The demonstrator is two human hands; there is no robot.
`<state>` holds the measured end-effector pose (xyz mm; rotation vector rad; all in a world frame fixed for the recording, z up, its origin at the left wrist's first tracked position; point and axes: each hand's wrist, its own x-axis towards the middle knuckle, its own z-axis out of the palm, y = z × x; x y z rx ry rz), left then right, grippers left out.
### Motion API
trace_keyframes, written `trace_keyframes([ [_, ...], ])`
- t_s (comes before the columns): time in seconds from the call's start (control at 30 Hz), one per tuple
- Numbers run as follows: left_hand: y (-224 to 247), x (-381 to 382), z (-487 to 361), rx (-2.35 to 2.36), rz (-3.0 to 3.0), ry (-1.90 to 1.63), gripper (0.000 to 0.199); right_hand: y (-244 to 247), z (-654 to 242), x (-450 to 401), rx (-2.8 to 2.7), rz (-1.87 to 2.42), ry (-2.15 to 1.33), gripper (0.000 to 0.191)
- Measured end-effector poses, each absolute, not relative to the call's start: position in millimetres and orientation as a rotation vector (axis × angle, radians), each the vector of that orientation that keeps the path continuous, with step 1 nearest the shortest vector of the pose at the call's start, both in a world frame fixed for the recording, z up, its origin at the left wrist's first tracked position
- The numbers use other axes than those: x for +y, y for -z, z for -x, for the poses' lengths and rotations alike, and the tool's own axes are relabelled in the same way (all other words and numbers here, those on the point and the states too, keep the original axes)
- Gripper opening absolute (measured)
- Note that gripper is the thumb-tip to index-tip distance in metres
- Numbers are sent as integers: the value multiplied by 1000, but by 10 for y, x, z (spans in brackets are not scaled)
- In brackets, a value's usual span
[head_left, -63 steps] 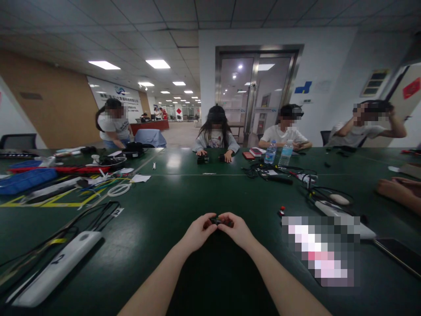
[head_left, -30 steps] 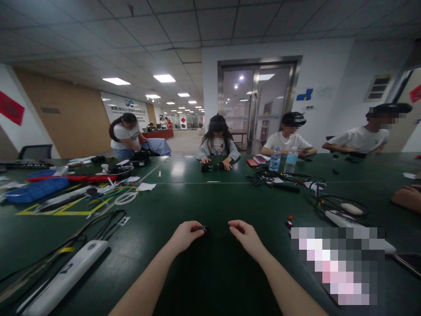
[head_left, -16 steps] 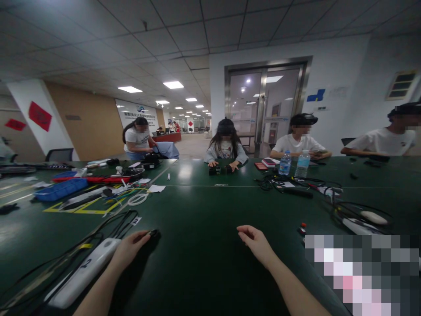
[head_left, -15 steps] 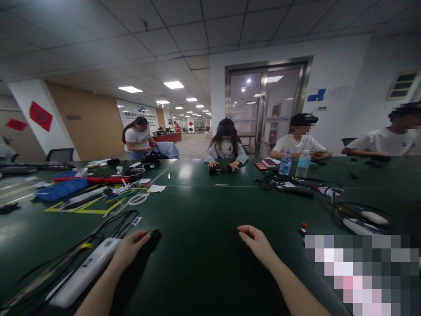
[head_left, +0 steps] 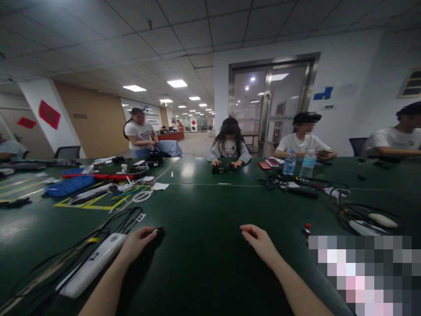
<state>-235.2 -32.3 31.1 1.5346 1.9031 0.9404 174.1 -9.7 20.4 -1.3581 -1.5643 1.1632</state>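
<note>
Above the dark green table (head_left: pixel 204 263), my left hand (head_left: pixel 140 241) pinches a small black object (head_left: pixel 159 230) between thumb and fingertips; its kind is too small and dark to make out. Beside that wrist lies a white power strip (head_left: pixel 94 265) marked "2", with black cables (head_left: pixel 108 226) running along it. My right hand (head_left: pixel 259 243) is apart from the left, over bare tabletop. Its fingers are loosely curled with the thumb a little away from them, and nothing shows between them.
A blue tray (head_left: pixel 69 186), coiled white cable (head_left: pixel 142 196) and tools lie at the left. Two water bottles (head_left: pixel 308 163) and tangled black cables (head_left: pixel 296 186) stand and lie at the right. A person (head_left: pixel 228 147) sits opposite, hands on small black objects. Pixelated blocks cover the lower right.
The view has turned slightly left, so the surroundings sit a little further right. Both hands keep nearly the same pose, with the small black object still in my left hand.
</note>
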Motion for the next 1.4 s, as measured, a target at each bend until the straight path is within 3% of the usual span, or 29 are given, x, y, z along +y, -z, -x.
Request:
trace_keyframes([
  [0.97, -285, -291, 2340, 2094, -1837, -684, 32, -192, -1731, -88, -1579, 1382, -1148, 27],
  [1.4, -200, -269, 2415, 2021, -1766, -848, 31, -193, -1740, -79, -1581, 1405, -1170, 27],
])
